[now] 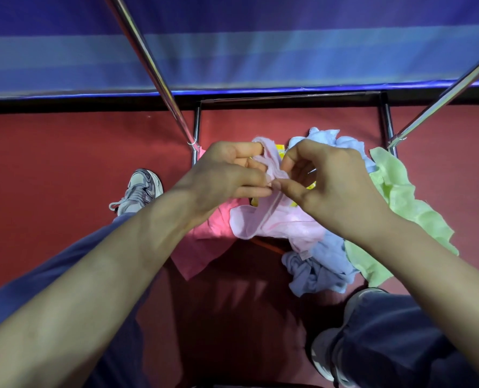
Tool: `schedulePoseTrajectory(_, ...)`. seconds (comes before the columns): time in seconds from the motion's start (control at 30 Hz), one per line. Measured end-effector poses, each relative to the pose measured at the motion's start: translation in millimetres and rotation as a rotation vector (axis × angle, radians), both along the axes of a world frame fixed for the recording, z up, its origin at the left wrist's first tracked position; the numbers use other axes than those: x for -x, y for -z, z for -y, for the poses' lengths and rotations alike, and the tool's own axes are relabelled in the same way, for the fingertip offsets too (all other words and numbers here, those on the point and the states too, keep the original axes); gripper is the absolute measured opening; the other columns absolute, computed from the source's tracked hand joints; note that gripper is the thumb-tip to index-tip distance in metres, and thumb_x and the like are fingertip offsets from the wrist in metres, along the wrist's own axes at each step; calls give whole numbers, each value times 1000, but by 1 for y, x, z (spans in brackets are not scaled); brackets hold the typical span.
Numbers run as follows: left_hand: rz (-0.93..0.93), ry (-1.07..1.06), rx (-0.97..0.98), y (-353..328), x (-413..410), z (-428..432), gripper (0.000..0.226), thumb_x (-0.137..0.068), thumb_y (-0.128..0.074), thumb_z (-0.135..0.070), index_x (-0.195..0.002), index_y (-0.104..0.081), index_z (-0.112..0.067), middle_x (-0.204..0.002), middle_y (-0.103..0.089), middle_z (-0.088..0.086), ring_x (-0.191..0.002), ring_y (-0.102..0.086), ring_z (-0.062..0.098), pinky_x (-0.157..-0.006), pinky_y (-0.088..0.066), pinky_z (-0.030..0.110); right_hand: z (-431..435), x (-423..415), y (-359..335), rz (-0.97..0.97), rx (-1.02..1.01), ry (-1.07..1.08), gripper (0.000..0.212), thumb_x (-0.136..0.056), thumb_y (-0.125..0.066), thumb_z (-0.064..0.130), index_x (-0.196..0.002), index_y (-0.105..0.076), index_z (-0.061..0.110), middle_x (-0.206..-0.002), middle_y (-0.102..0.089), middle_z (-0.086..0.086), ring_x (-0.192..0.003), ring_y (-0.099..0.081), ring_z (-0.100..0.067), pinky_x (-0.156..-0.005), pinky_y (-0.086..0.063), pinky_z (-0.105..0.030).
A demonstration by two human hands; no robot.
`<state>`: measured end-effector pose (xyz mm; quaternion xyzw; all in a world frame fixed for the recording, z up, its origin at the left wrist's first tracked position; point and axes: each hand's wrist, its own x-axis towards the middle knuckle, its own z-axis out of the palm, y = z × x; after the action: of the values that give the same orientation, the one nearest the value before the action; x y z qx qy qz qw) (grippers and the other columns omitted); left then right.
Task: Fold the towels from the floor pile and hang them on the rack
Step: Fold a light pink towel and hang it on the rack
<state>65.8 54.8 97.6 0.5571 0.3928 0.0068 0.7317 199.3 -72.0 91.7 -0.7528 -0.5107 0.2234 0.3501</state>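
Left hand (221, 175) and right hand (325, 180) each pinched the pale pink towel (277, 219) by its top edge in closed fingers (253, 191); its long axis hung toward 6 o'clock over the floor pile (322, 264), rack rail (148, 60) at 11 o'clock.

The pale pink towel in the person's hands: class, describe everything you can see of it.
The pale pink towel is soft, fluffy-looking cloth with a stitched hem along one edge and a small tag at its lowest corner. It is crumpled and not yet folded. The left hand and the right hand pinch its bunched upper edge close together. The rest hangs loosely below them, above the darker pink towel, blue towel and green towel lying on the floor.
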Motion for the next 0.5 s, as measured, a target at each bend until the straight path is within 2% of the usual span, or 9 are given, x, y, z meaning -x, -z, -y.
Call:
schedulePoseTrajectory(0.07, -11, 18, -44, -2, 0, 1, 72, -87, -64, 15, -151, -33, 4, -87, -59, 13, -87, -69, 25, -81, -62, 34, 0, 0, 0, 3, 4, 9, 17, -80, -78, 20, -83, -62, 19, -66, -65, 7, -61, -64, -13, -69, -53, -42)
schedulePoseTrajectory(0.2, -4, 56, -76, -1, -1, 4, 70, -86, -66, 15, -148, -35, 8, -73, -57, 6, -72, -65, 16, -75, -63, 33, 0, 3, -3, 11, -1, 53, 17, -76, -78, 22, -79, -62, 21, -62, -64, 9, -58, -63, -11, -68, -54, -38)
schedulePoseTrajectory(0.33, -12, 68, -74, 0, -1, 1, 62, -87, -64, 12, -145, -40, 9, -81, -55, 14, -77, -66, 20, -77, -63, 36, 0, 4, -6, -24, 19, -12, 10, -76, -71, 28, -81, -67, 20, -68, -66, 9, -62, -64, -8, -69, -55, -37)
schedulePoseTrajectory(0.4, -5, 103, -82, -2, 0, -1, 41, -82, -67, -1, -120, -57, 7, -86, -55, 16, -84, -63, 28, -80, -62, 39, 0, 6, -7, -57, 46, -52, 18, -76, -60, 24, -87, -72, 17, -75, -69, 6, -67, -66, -11, -72, -54, -37)
schedulePoseTrajectory(0.47, -8, 149, -164, -1, 1, -1, 20, -78, -75, -9, -91, -61, -4, -84, -56, 17, -84, -64, 27, -83, -62, 44, 1, 7, -10, -104, 88, -75, 33, -71, -48, 18, -91, -74, 19, -81, -72, 3, -73, -67, -15, -75, -53, -38)
schedulePoseTrajectory(0.5, -2, 166, -228, 0, 2, 0, 20, -77, -79, -11, -85, -61, -6, -82, -57, 18, -83, -64, 26, -85, -60, 51, 1, 7, -12, -168, 108, -78, 39, -66, -45, 15, -90, -75, 22, -82, -72, 3, -76, -66, -16, -75, -53, -38)
